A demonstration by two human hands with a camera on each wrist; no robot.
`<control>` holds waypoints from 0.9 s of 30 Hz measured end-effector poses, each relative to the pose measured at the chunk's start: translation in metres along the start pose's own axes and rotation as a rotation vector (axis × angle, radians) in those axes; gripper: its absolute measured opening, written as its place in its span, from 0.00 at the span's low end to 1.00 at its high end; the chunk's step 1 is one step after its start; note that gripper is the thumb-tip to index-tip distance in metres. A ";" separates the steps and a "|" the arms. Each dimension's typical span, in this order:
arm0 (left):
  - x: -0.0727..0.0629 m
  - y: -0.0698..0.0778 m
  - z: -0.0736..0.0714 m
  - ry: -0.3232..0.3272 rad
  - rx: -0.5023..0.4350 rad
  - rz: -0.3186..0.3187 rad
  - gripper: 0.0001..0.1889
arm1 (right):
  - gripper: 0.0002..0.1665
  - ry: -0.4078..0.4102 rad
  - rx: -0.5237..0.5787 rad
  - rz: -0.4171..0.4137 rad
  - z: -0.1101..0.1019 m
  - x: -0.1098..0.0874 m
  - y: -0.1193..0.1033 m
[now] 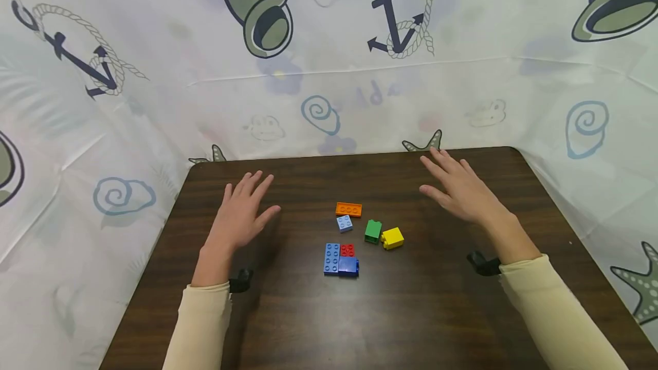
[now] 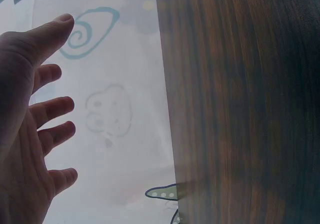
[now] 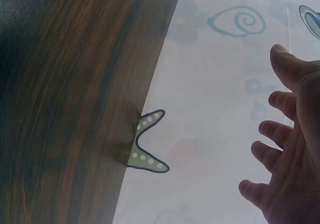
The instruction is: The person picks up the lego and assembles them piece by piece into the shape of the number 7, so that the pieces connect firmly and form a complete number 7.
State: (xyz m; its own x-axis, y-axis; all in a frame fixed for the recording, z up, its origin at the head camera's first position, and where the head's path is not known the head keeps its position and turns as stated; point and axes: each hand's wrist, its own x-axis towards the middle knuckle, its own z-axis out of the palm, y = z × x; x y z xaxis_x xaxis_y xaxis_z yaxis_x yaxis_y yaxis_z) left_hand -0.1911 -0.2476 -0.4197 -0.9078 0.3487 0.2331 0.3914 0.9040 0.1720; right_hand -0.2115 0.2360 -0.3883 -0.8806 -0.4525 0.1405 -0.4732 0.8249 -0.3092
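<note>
I note my left hand (image 1: 237, 218) and right hand (image 1: 466, 192) empty, fingers (image 1: 263, 187) spread, with the green brick (image 1: 372, 232) and yellow brick (image 1: 393, 238) between them on the surface (image 1: 288, 324), lying so close that a careless grasp at one could, I judge, knock the other askew.

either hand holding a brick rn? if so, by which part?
Nothing is held: left hand and right hand are both empty, fingers apart from the bricks.

Seven toy bricks (image 1: 373, 232) – two sleeves (image 1: 199, 327), one table (image 1: 411, 313) – two black wrist devices (image 1: 483, 264).
</note>
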 end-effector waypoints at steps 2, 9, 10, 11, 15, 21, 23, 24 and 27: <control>0.000 0.000 0.000 -0.001 -0.001 0.000 0.38 | 0.44 -0.002 -0.001 0.000 0.001 0.000 0.000; -0.003 0.014 0.007 -0.021 -0.062 0.017 0.37 | 0.42 -0.018 0.018 -0.025 0.010 0.000 -0.004; -0.004 0.019 0.010 -0.026 -0.077 0.027 0.36 | 0.42 -0.021 0.019 -0.037 0.013 -0.001 -0.006; -0.004 0.026 0.015 -0.036 -0.085 0.040 0.35 | 0.41 -0.030 0.012 -0.051 0.018 -0.001 -0.008; -0.006 0.062 0.036 -0.120 -0.127 0.124 0.28 | 0.34 -0.081 -0.008 -0.126 0.040 -0.002 -0.021; -0.008 0.111 0.063 -0.235 -0.118 0.228 0.30 | 0.23 -0.182 -0.001 -0.186 0.072 -0.003 -0.043; -0.009 0.121 0.069 -0.250 -0.092 0.251 0.32 | 0.23 -0.195 0.005 -0.174 0.079 -0.003 -0.046; -0.009 0.125 0.072 -0.256 -0.079 0.260 0.32 | 0.23 -0.200 0.006 -0.166 0.081 -0.004 -0.047; -0.011 0.132 0.081 -0.265 -0.049 0.285 0.29 | 0.26 -0.210 0.001 -0.148 0.088 -0.004 -0.048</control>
State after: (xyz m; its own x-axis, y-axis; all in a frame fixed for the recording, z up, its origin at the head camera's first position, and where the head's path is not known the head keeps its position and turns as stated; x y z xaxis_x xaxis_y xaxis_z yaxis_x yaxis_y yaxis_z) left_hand -0.1415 -0.1118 -0.4775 -0.7666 0.6417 0.0244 0.6344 0.7510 0.1831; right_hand -0.1833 0.1683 -0.4567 -0.7775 -0.6287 -0.0139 -0.5965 0.7443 -0.3004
